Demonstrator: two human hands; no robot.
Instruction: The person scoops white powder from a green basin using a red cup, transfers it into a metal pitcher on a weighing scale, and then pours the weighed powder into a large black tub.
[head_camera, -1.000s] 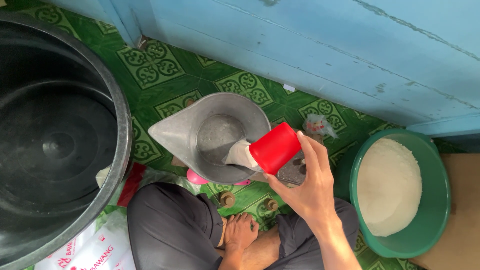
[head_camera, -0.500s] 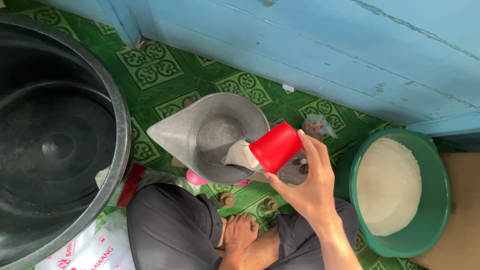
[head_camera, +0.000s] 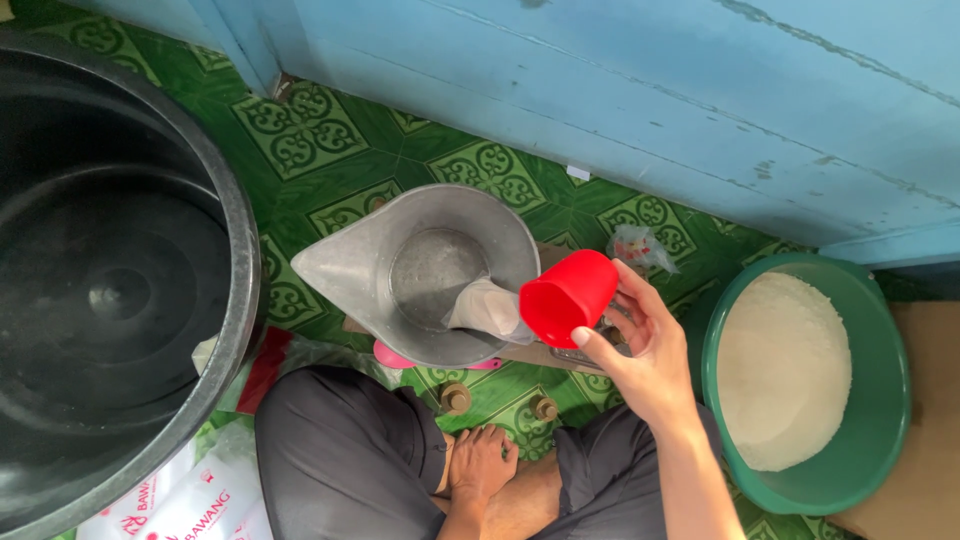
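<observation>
1. We hold a red cup (head_camera: 568, 296) in our right hand (head_camera: 640, 355), the grip closed around its base, the cup tipped on its side.
2. Just past the cup's mouth, white grains (head_camera: 490, 308) spill into a metal scoop pan (head_camera: 415, 265) standing on a scale with a pink base (head_camera: 392, 355).
3. Beside the wrist sits a green basin (head_camera: 880, 400) heaped with white grains.
4. Well beyond the pan looms a black tub (head_camera: 100, 290).
5. Our left hand (head_camera: 480, 462) rests loosely open on our foot, holding nothing.
6. A small clear bag (head_camera: 640, 245) lies just above the grip.
</observation>
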